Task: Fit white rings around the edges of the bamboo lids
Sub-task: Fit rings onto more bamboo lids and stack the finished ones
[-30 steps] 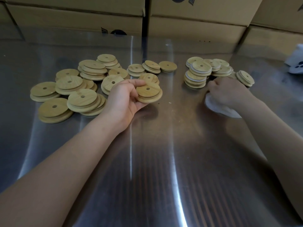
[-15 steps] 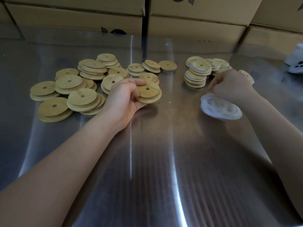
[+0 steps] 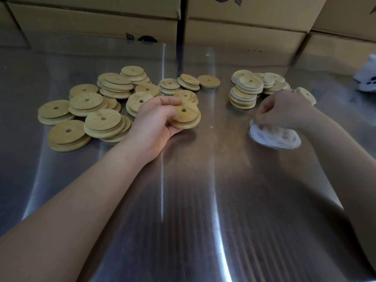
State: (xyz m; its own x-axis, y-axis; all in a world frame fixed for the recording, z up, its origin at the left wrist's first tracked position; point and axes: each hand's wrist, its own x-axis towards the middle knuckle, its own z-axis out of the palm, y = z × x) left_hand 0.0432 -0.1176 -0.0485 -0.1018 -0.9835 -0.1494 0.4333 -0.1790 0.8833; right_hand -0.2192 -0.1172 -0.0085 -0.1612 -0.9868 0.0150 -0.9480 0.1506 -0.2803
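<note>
My left hand (image 3: 156, 123) grips a bare bamboo lid (image 3: 186, 117) with a centre hole, held just above the steel table. Many loose bare lids (image 3: 101, 119) lie in low stacks to its left and behind it. A heap of white rings (image 3: 276, 137) lies on the table at the right. My right hand (image 3: 284, 110) hovers over the heap's far left edge, with its curled fingertips pinching at a ring there. Behind that hand stand stacked lids with white rings fitted (image 3: 244, 92).
The steel table (image 3: 193, 200) is shiny and stretches toward me. Cardboard boxes (image 3: 244, 27) form a wall along its far edge. A white object with dark spots (image 3: 368, 78) sits at the far right edge.
My right hand lifted off the ring heap toward the finished stacks, then came back down onto the heap's left edge. The left hand kept hold of its lid, barely moving.
</note>
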